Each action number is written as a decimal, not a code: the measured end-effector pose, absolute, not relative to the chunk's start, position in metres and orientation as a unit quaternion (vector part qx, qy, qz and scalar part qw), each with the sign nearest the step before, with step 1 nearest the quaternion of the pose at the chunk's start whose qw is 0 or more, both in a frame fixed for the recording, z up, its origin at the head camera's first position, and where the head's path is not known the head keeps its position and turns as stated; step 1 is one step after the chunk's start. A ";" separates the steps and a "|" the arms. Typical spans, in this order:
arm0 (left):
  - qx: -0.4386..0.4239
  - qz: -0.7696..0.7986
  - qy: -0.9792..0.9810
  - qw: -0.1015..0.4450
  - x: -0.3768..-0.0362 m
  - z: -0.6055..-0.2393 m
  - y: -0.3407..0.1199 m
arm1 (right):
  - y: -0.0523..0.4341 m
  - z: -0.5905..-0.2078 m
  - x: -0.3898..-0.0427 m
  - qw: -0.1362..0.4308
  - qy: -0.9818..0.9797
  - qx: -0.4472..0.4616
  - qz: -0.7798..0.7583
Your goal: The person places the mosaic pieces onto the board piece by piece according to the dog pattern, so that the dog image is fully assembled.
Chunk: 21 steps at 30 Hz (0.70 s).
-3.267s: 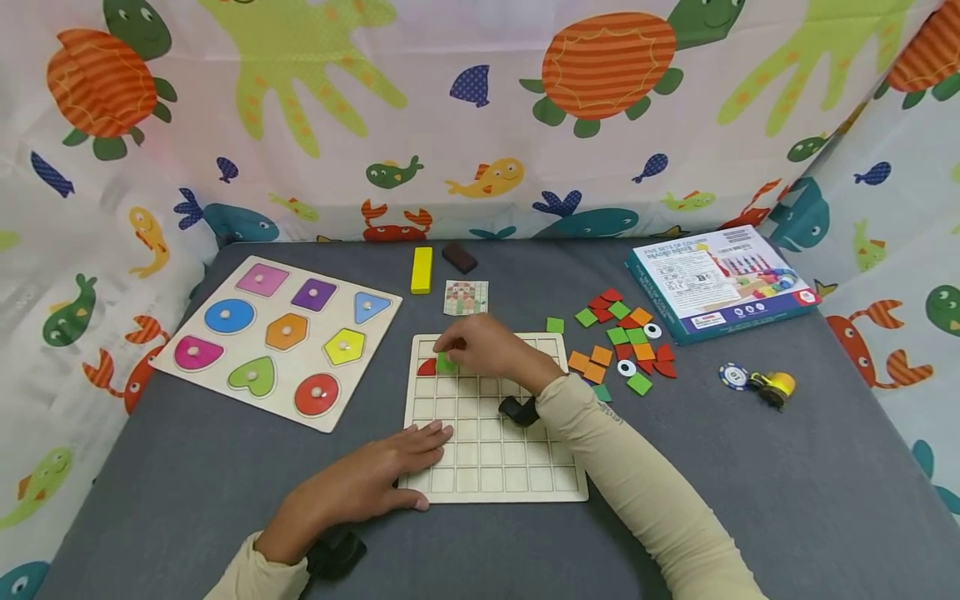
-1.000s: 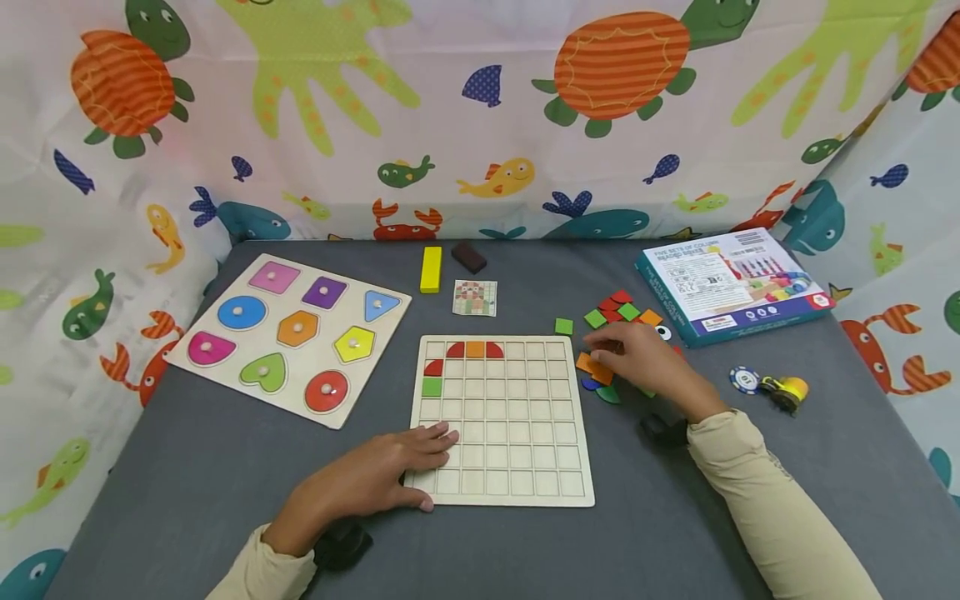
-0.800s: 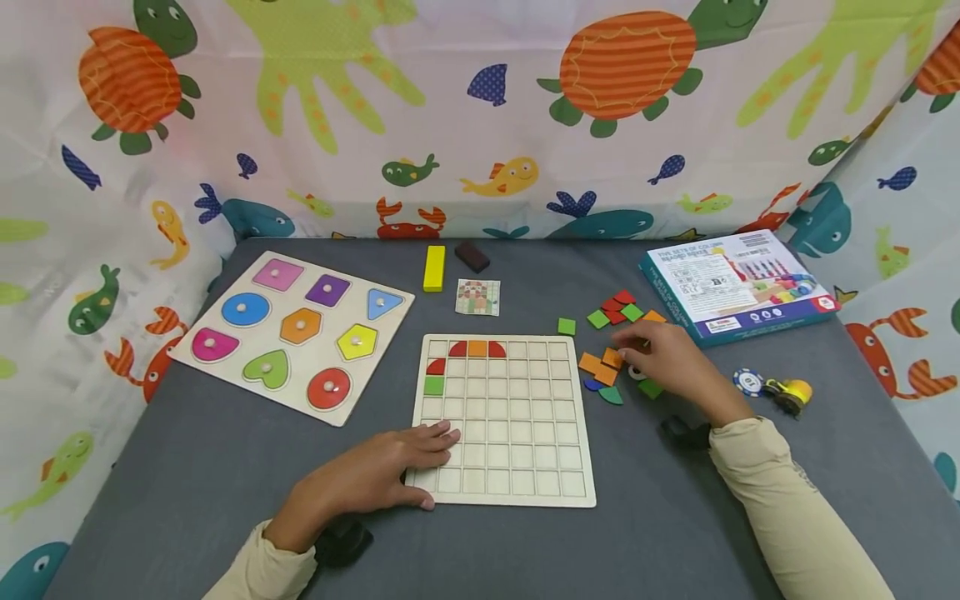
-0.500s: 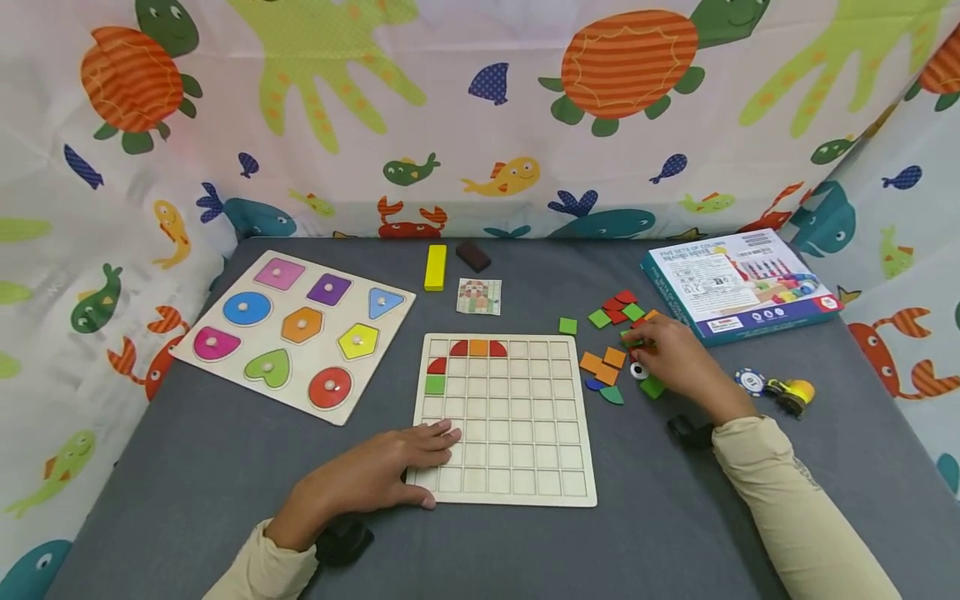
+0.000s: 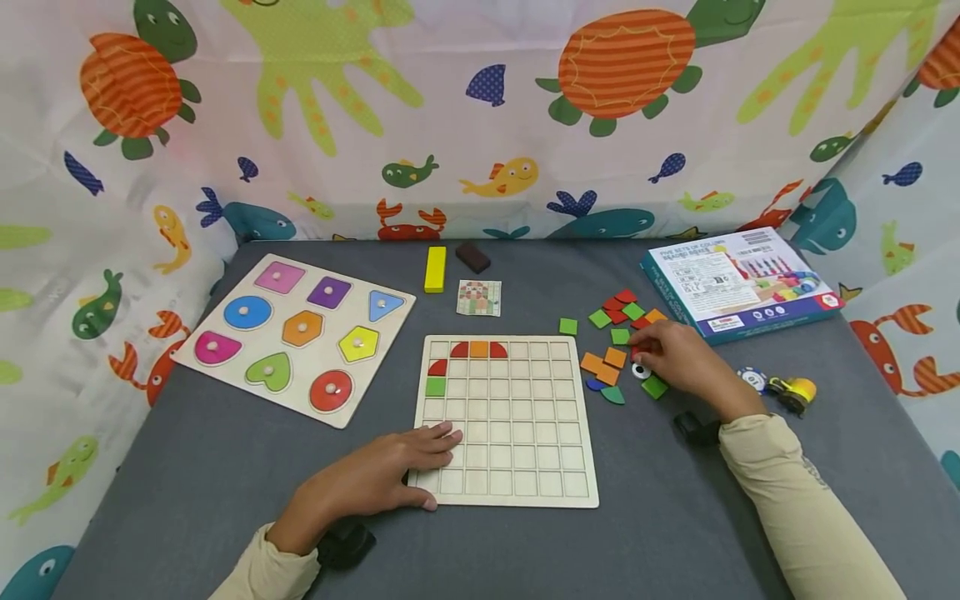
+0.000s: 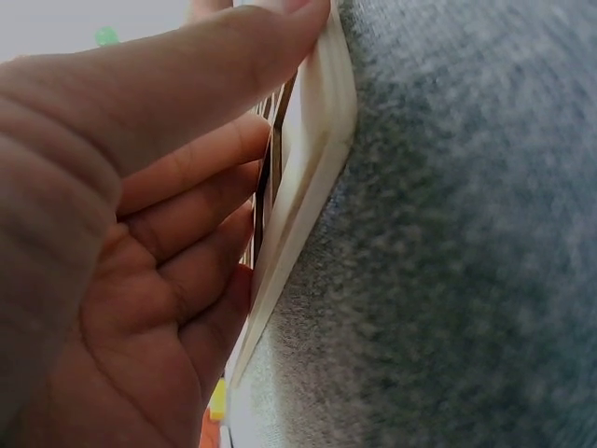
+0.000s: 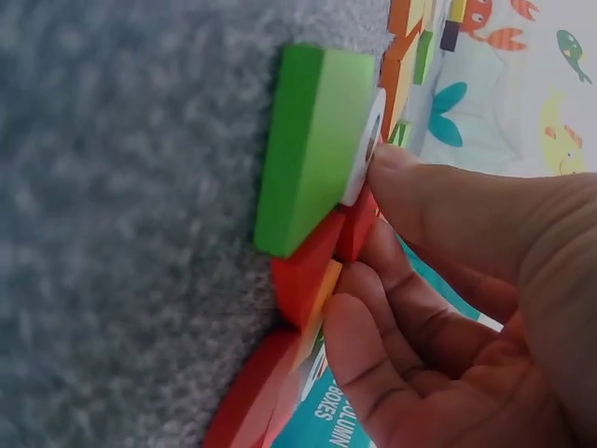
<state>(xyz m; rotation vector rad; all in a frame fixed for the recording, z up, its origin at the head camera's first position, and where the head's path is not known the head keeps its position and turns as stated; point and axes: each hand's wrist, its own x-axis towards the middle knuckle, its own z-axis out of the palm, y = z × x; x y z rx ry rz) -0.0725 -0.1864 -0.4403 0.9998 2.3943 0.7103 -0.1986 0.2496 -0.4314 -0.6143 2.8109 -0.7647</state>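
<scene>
Two hands: both low on the grey bench (image 5: 187, 467).
Left hand (image 5: 375, 479): fingers straight, flat on the near-left corner of the grid board (image 5: 510, 467), thumb along its edge.
Right hand (image 5: 675, 358): fingers curled among loose tiles (image 5: 611, 358); whether it pinches one, cannot tell.
Beyond right hand: printed box (image 5: 738, 283).

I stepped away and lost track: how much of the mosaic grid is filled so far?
Five tiles sit in the grid board: three along the top row, two below at its left. The right hand is in the loose tiles, fingers on them. The left hand rests on the board's corner. Nearly every cell is still open.
</scene>
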 end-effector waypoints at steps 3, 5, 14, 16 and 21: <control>0.362 0.259 0.867 0.225 -0.073 -0.441 -0.186 | 0.250 -0.430 -0.199 0.092 0.942 -0.196 -0.257; 0.364 0.259 0.866 0.224 -0.073 -0.441 -0.186 | 0.249 -0.429 -0.200 0.099 0.941 -0.191 -0.261; 0.365 0.262 0.866 0.221 -0.073 -0.439 -0.186 | 0.239 -0.424 -0.199 0.080 0.934 -0.188 -0.292; 0.365 0.261 0.866 0.221 -0.073 -0.439 -0.186 | 0.234 -0.422 -0.198 0.081 0.929 -0.185 -0.310; 0.366 0.262 0.866 0.220 -0.072 -0.440 -0.186 | 0.215 -0.419 -0.197 0.087 0.918 -0.196 -0.335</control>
